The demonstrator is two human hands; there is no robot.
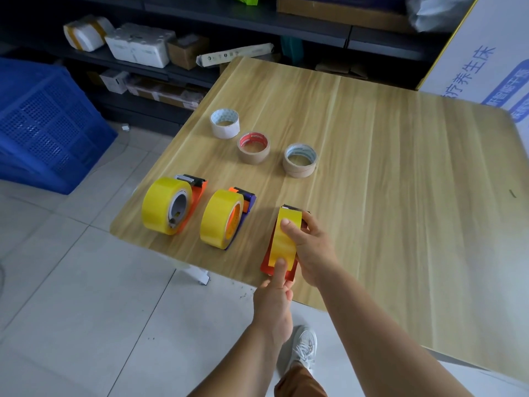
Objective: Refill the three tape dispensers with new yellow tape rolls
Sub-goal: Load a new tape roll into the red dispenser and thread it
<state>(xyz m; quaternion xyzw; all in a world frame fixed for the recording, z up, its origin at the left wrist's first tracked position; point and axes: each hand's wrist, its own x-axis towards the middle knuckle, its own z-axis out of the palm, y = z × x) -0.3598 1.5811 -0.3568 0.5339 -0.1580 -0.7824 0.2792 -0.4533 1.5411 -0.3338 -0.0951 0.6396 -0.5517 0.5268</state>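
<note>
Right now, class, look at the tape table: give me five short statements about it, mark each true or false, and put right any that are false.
1. Three empty tape cores stand on the table. True.
2. The right hand grips the yellow roll in the red dispenser. True.
3. The left hand rests flat on the table. False: its finger presses the near end of that roll.
4. The blue crate sits on the table. False: it stands on the floor, left of the table.
5. The two dispensers at left, the orange one and the purple one, hold yellow rolls. True.
</note>
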